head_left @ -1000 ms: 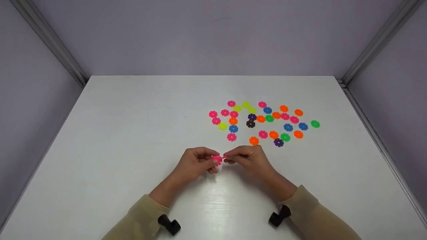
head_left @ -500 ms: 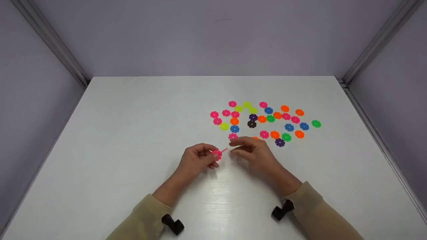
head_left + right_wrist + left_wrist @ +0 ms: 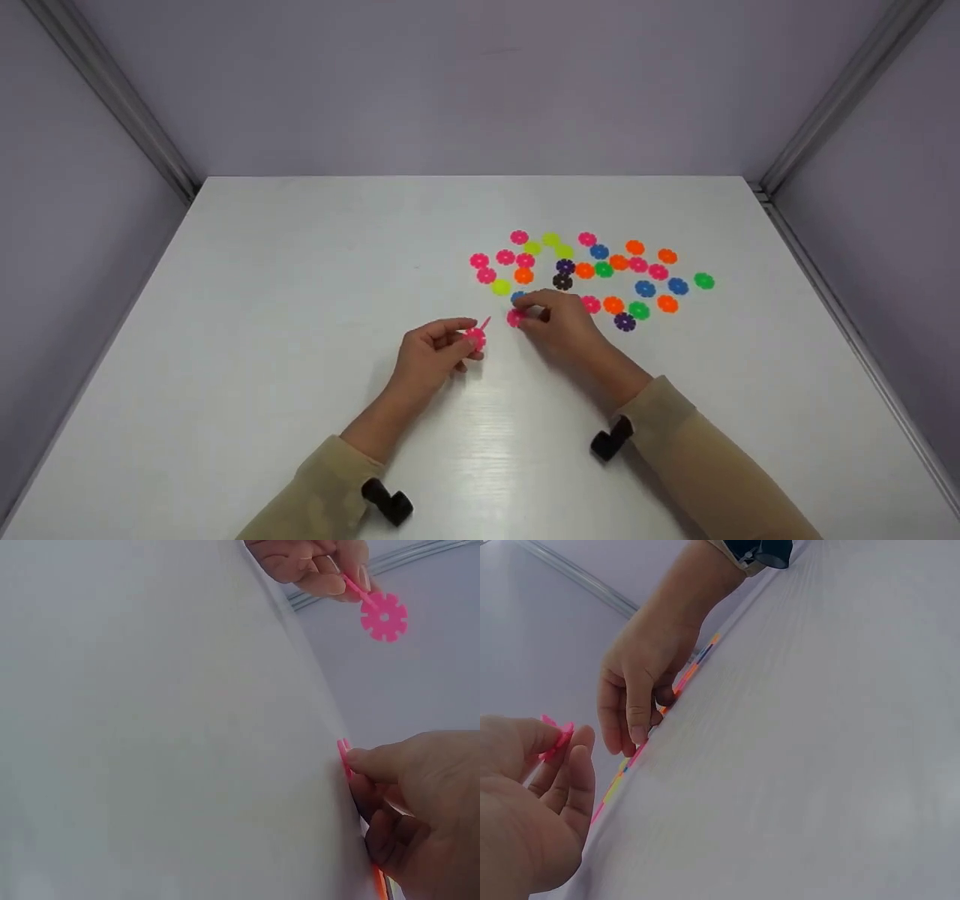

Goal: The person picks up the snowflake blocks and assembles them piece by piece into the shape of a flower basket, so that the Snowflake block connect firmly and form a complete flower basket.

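Pink round notched discs, a joined pair, sit just below the centre of the head view, pinched between thumb and fingers of the left hand. Right of centre, the right hand pinches a single pink round notched disc low over the white flat table; contact cannot be told. Multicoloured round notched discs lie scattered toward the upper right.

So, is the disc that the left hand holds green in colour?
No, the left hand holds a pink disc with notched edge.
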`<state>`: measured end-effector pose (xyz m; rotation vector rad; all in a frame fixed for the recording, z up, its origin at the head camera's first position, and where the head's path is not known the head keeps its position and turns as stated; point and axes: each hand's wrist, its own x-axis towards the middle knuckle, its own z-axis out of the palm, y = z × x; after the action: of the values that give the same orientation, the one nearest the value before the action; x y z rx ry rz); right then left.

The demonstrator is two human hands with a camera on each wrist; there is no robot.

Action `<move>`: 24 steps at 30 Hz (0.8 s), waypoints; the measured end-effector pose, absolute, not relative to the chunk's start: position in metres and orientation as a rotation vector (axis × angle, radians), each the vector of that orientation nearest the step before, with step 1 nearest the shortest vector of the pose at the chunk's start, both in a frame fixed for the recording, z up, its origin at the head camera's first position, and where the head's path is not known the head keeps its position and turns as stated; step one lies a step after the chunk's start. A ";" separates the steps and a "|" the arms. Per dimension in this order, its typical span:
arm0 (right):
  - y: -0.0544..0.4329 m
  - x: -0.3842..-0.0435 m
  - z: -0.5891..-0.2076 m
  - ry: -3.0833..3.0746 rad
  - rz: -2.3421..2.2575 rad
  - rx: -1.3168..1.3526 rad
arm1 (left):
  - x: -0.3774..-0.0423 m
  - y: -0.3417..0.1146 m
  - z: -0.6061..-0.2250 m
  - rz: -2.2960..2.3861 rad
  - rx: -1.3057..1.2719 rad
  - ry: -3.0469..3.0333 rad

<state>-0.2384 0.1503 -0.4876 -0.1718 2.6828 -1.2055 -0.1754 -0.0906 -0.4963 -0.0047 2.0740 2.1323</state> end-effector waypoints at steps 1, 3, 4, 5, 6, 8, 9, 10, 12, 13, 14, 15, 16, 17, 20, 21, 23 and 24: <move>0.150 -0.237 -0.487 2.682 -1.188 -0.183 | -0.176 -0.090 -0.497 2.127 -0.011 2.084; 0.151 -0.235 -0.487 2.686 -1.151 -0.210 | -0.176 -0.090 -0.497 2.120 -0.024 2.102; 0.152 -0.234 -0.487 2.688 -1.134 -0.231 | -0.176 -0.089 -0.497 2.117 -0.033 2.112; 0.152 -0.232 -0.487 2.692 -1.116 -0.257 | -0.176 -0.089 -0.497 2.115 -0.043 2.119; 0.153 -0.231 -0.487 2.696 -1.098 -0.284 | -0.176 -0.089 -0.497 2.111 -0.052 2.126; 0.154 -0.230 -0.487 2.703 -1.067 -0.317 | -0.176 -0.088 -0.497 2.110 -0.066 2.133; 0.155 -0.229 -0.487 2.704 -1.053 -0.335 | -0.176 -0.088 -0.497 2.111 -0.074 2.133; 0.155 -0.230 -0.487 2.706 -1.034 -0.347 | -0.176 -0.089 -0.497 2.109 -0.079 2.134; 0.155 -0.230 -0.486 2.705 -0.984 -0.370 | -0.177 -0.089 -0.497 2.107 -0.080 2.137; 0.155 -0.231 -0.486 2.703 -0.961 -0.377 | -0.176 -0.089 -0.496 2.105 -0.080 2.140; 0.155 -0.231 -0.485 2.699 -0.938 -0.386 | -0.176 -0.088 -0.496 2.103 -0.079 2.141; 0.155 -0.232 -0.484 2.695 -0.916 -0.391 | -0.176 -0.088 -0.496 2.105 -0.077 2.140; 0.155 -0.232 -0.483 2.692 -0.896 -0.396 | -0.176 -0.088 -0.496 2.106 -0.077 2.139; 0.155 -0.231 -0.482 2.688 -0.887 -0.397 | -0.176 -0.088 -0.496 2.111 -0.079 2.134; 0.155 -0.228 -0.481 2.695 -0.917 -0.386 | -0.176 -0.087 -0.496 2.144 -0.086 2.100; 0.156 -0.227 -0.482 2.698 -0.947 -0.383 | -0.176 -0.087 -0.496 2.156 -0.089 2.086; 0.156 -0.222 -0.482 2.701 -1.045 -0.387 | -0.176 -0.086 -0.496 2.163 -0.094 2.075; 0.157 -0.220 -0.482 2.697 -1.108 -0.394 | -0.176 -0.086 -0.496 2.161 -0.091 2.074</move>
<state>-0.2198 0.1567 -0.4823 -0.3938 2.6967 -1.1084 -0.1761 -0.0862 -0.4960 -0.0912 2.0741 2.1606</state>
